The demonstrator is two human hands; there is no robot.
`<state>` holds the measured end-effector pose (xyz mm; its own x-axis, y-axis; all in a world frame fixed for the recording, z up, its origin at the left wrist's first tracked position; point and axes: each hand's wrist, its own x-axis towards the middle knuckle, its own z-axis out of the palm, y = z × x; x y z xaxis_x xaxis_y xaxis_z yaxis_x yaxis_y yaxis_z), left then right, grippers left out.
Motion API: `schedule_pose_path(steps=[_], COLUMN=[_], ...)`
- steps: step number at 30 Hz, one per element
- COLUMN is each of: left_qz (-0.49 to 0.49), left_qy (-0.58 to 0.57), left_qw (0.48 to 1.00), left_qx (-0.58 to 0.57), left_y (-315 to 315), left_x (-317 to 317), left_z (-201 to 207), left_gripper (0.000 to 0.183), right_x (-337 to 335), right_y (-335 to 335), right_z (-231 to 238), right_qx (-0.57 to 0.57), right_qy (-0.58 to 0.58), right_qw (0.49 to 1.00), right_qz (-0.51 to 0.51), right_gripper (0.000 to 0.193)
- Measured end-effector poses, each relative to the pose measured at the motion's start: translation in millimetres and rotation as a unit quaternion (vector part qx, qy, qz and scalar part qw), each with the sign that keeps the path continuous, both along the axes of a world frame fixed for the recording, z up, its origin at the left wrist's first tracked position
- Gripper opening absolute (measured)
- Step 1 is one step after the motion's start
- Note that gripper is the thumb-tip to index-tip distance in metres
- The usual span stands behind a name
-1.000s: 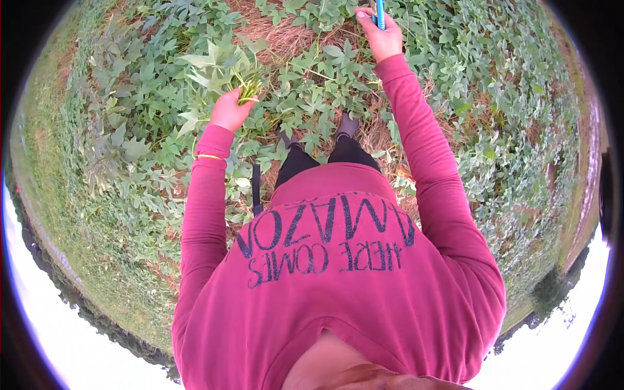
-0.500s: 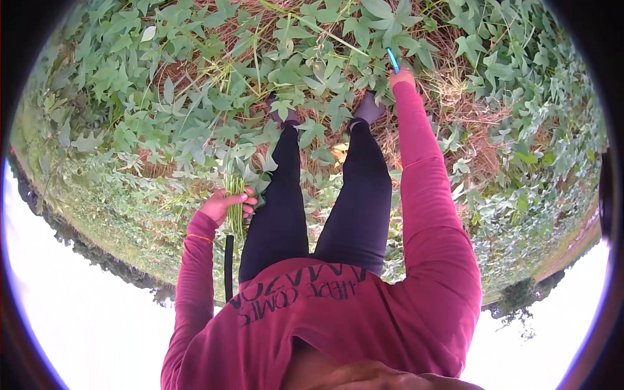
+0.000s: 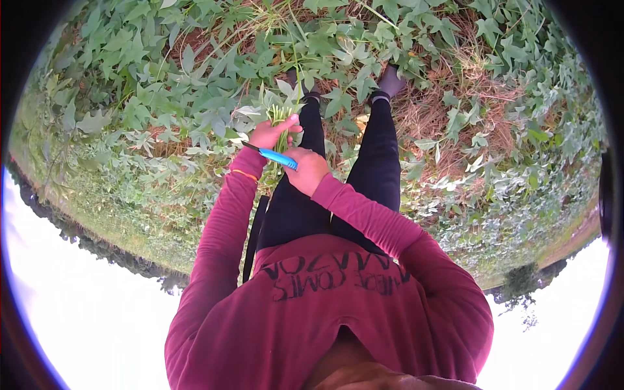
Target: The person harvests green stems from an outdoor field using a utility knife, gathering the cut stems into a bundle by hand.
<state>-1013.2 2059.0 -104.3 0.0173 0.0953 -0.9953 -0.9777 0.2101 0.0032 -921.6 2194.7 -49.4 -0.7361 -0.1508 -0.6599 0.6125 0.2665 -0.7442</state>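
Observation:
My left hand (image 3: 268, 134) is closed around a bunch of cut green vine stems (image 3: 279, 117), their ends standing up past the thumb. In front of my legs, my right hand (image 3: 309, 171) is drawn close against the lower part of the bunch. Its fingers grip a knife (image 3: 278, 158) with a bright blue handle, and the short dark blade points left across my left wrist area. Whether the right fingers also pinch a stem is hidden.
Leafy green vines (image 3: 149, 91) spread over the ground all around, with dry brown straw (image 3: 448, 123) showing between them. My feet in dark shoes (image 3: 392, 82) stand among the leaves. A dark strap (image 3: 255, 237) hangs beside my left leg.
My right hand has come back from the far vines with the knife to meet the bunch. My left hand has lifted the bunch forward and to the right.

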Motion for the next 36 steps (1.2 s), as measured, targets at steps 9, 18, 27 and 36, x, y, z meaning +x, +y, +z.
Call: schedule_pose_path(steps=[9,18,27,36], left_qz=[0.018,0.006,-0.075,-0.122], left_qy=[-0.059,-0.087,0.012,0.178], left_qw=[0.998,0.994,0.993,0.974], left_qx=[0.006,0.061,0.095,0.073], left_y=[-121.3,-150.4,-156.1,-82.1], left_x=[39.0,28.4,28.1,-6.0], left_z=[32.1,45.8,45.4,27.0], left_gripper=[0.037,0.037,0.036,0.032], right_x=[-32.0,-115.4,26.0,-69.7], right_y=[57.1,-9.0,77.6,-24.4], right_z=[-72.5,-168.1,-144.0,-48.0], right_qx=[0.155,0.202,0.017,-0.131], right_qy=[-0.039,0.062,-0.374,-0.081], right_qw=[0.982,0.936,0.901,0.847], right_qz=[0.096,0.280,-0.217,-0.508], right_gripper=[0.030,0.032,0.030,0.021])
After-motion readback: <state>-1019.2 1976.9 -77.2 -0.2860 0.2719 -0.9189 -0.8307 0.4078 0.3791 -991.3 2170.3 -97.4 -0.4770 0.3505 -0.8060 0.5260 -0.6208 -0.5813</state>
